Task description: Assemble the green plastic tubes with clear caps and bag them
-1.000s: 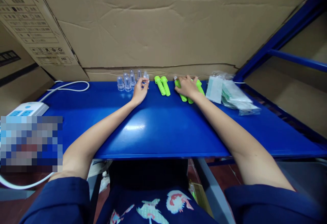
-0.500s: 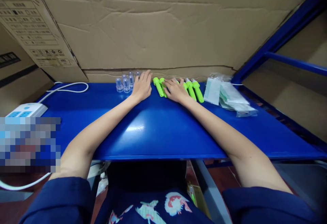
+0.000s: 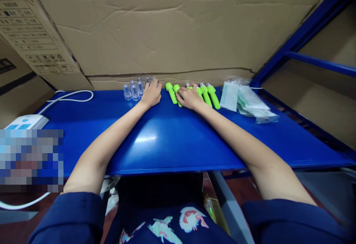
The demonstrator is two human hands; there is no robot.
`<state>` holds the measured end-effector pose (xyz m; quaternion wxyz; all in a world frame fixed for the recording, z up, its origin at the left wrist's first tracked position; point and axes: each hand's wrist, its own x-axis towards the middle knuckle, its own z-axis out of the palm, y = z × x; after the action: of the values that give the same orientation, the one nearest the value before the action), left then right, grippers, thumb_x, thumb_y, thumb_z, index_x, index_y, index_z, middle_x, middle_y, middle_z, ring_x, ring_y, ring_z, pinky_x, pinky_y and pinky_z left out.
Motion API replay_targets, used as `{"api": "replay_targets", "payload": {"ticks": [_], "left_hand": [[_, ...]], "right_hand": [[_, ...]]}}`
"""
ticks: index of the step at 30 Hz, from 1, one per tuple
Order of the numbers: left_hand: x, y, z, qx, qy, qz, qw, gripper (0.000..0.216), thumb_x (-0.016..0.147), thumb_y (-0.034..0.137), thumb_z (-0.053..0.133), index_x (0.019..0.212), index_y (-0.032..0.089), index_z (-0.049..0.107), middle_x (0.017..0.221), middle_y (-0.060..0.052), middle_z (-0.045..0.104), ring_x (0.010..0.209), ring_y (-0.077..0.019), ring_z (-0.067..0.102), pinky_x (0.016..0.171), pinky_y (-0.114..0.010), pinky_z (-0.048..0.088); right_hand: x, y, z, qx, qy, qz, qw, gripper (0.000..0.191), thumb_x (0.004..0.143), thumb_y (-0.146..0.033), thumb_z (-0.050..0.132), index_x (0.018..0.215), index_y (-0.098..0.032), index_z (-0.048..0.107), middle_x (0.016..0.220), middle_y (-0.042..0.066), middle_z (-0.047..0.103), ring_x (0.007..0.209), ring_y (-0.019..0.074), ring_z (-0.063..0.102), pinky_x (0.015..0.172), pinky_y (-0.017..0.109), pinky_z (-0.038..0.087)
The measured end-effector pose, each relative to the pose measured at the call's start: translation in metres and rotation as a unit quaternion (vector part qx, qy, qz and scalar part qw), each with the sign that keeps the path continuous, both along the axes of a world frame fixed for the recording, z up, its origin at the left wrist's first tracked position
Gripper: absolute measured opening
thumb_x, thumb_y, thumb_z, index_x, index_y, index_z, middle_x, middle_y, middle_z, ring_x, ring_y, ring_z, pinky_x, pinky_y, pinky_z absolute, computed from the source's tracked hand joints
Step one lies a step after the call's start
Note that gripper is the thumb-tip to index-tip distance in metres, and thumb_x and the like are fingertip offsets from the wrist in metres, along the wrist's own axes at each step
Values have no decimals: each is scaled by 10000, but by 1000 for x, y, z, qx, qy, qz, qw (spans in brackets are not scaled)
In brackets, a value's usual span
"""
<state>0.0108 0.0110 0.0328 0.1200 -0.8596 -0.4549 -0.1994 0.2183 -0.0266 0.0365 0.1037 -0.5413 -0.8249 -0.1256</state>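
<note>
Dim, even light; soft glare on blue table (image 3: 147,139); wide-angle bending at edges; pixelated patch left.

Bright green tubes (image 3: 209,95) lie flat in a row just above frame centre, some under my right hand (image 3: 190,97). Small clear caps (image 3: 135,90) stand upright, clustered left of them, by my left hand (image 3: 151,94).

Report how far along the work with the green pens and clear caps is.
Seemingly done: the two leftmost green pens show no grey tip. In hand: the right hand rests on the middle pens; the left hand lies flat by the clear caps, gripping nothing visible. Left: the grey-tipped pens on the right, and the caps standing loose.
</note>
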Motion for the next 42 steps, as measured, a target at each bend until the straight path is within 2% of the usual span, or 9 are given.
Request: {"api": "replay_targets", "payload": {"ticks": [7, 10, 15, 22, 30, 33, 36, 39, 42], "left_hand": [[-4, 4, -3, -52, 85, -40, 994, 355, 961, 73, 343, 1183, 43, 617, 1192, -230, 639, 1136, -307, 641, 1001, -418, 489], [-4, 2, -6, -41, 106, -40, 993, 383, 980, 93, 301, 1181, 37, 623, 1208, -233, 639, 1146, -318, 639, 993, -416, 494], [-7, 3, -5, 2, 66, -12, 998, 391, 943, 137, 418, 1285, 27, 572, 1340, -255, 590, 1273, -373, 561, 1039, -478, 447], [-6, 16, -9, -41, 32, -46, 998, 492, 983, 181, 374, 1457, 119, 488, 1480, -193, 546, 1395, -334, 475, 1153, -570, 299], [1, 12, -8, -49, 49, -11, 998, 464, 1009, 303, 403, 1413, 135, 559, 1468, -232, 494, 1392, -387, 439, 1131, -602, 313], [2, 10, -7, -56, 40, -8, 998, 457, 1016, 326, 399, 1386, 111, 560, 1507, -239, 458, 1403, -388, 421, 1130, -611, 312], [2, 6, -6, -68, 39, -19, 997, 457, 1026, 319, 381, 1408, 121, 535, 1495, -210, 496, 1402, -363, 426, 1143, -614, 298], [1, 2, -6, -75, 53, -32, 995, 469, 1033, 319, 363, 1445, 161, 522, 1454, -181, 540, 1383, -358, 446, 1136, -608, 316], [-2, -3, -6, -69, 61, -51, 994, 484, 1027, 331, 374, 1450, 151, 527, 1435, -191, 534, 1361, -369, 462, 1107, -573, 377]], "right_hand": [[1, 3, -5, 11, -11, -1, 1000, 420, 1016, -249, 296, 1095, -98, 680, 1163, 199, 680, 1020, 327, 623, 1034, 511, 252], [1, 4, -6, 12, -17, 2, 1000, 401, 1016, -243, 309, 1095, -91, 671, 1152, 195, 678, 1007, 317, 618, 1030, 503, 242], [1, 5, -7, 16, -7, 5, 1000, 372, 1012, -227, 323, 1079, -97, 665, 1139, 188, 678, 991, 307, 617, 1017, 486, 240], [3, 7, -9, 21, -4, 6, 1000, 366, 1004, -235, 335, 1049, -97, 671, 1118, 189, 688, 964, 306, 619, 1010, 482, 245], [3, 7, -5, 20, 45, -49, 998, 370, 1005, -261, 338, 1083, -100, 662, 1082, 189, 732, 956, 327, 638, 983, 478, 272], [4, 5, -5, 5, 65, -78, 995, 389, 999, -277, 363, 1202, -93, 638, 1118, 198, 732, 985, 344, 638, 959, 477, 279], [6, 5, -5, -15, 66, -57, 996, 450, 1006, -291, 347, 1336, -157, 622, 1185, 173, 721, 1053, 349, 623, 954, 488, 272], [8, 5, -5, -33, 44, -40, 998, 467, 1011, -303, 327, 1305, -214, 678, 1164, 160, 723, 1115, 356, 597, 956, 499, 265], [7, 6, -5, -30, 33, -48, 998, 482, 1025, -373, 316, 1238, -199, 712, 1159, 172, 718, 1131, 370, 582, 969, 517, 269]]}}
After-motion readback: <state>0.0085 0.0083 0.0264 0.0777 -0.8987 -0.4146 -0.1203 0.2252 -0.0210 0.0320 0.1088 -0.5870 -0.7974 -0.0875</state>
